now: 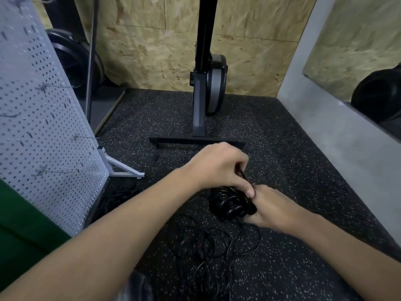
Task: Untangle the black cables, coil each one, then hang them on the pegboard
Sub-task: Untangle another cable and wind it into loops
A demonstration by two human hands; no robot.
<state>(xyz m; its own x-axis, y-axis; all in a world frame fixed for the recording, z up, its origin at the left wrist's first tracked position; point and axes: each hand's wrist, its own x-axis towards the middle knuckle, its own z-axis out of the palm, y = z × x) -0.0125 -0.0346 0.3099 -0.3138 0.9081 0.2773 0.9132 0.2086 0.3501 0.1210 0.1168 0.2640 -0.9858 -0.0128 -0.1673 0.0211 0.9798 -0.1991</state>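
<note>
Speckled black rubber flooring (282,148) runs to a chipboard wall. Above it, the right hand (273,207) grips a coiled bundle of black cable (230,203), while the left hand (219,164) pinches a strand at its top. Loose black cable loops (217,246) lie tangled below, and a white perforated metal pegboard (43,127) stands left.

The setting is presenting as a gym or training room. A black rubber floor (293,148) with pale speckles is covering the ground. An exercise machine (200,105) is standing upright on a crossbar foot near the far wall, with its round wheel housing (216,83) facing sideways. A second caged fan wheel (71,59) is showing at the far left. Bare chipboard panels (152,51) are lining the back wall. A large mirror (358,40) is hanging on the grey right-hand wall. A white pegboard (43,127) on a metal stand is occupying the left side.
</note>
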